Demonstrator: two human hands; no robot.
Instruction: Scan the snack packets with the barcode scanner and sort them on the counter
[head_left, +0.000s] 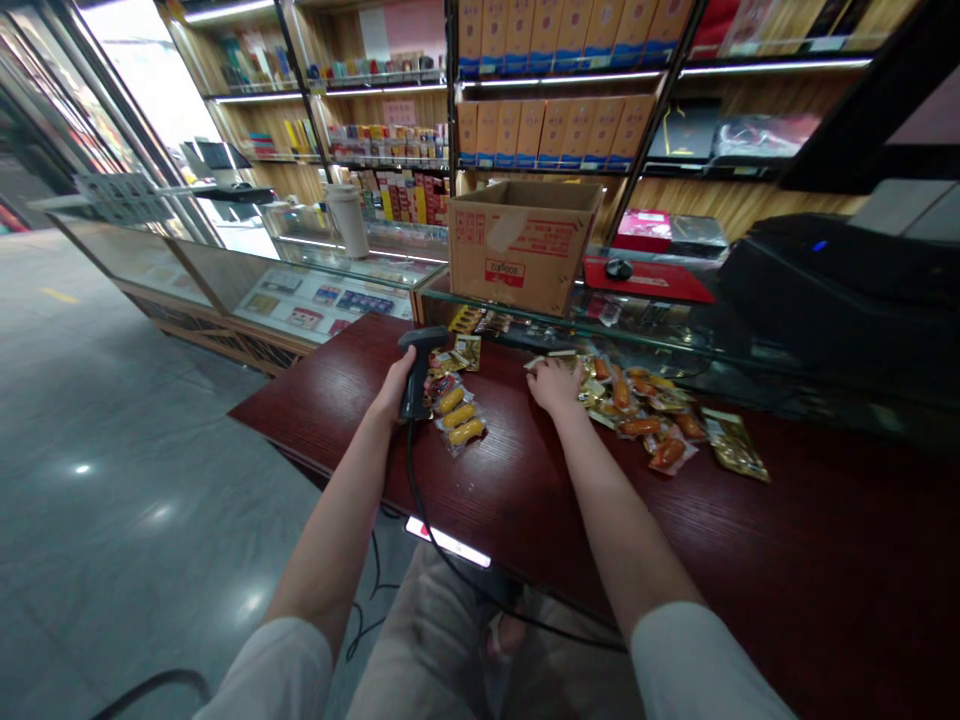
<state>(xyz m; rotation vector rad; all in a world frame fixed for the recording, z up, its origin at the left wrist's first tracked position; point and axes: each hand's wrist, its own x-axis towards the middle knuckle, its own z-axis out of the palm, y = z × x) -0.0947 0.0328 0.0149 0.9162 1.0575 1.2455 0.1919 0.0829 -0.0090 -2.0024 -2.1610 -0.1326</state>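
Left hand [396, 388] grasps a barcode scanner [418, 375] over the table [510, 485], near its far-left corner. Right hand [555, 384] touches gold packets [592, 393] by the far edge; grip undeterminable.

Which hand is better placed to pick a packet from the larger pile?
Probably the right hand: it is already at the left edge of the larger pile and holds no tool. The left hand is farther away, gripping the black scanner.

Head view, forward and downward.
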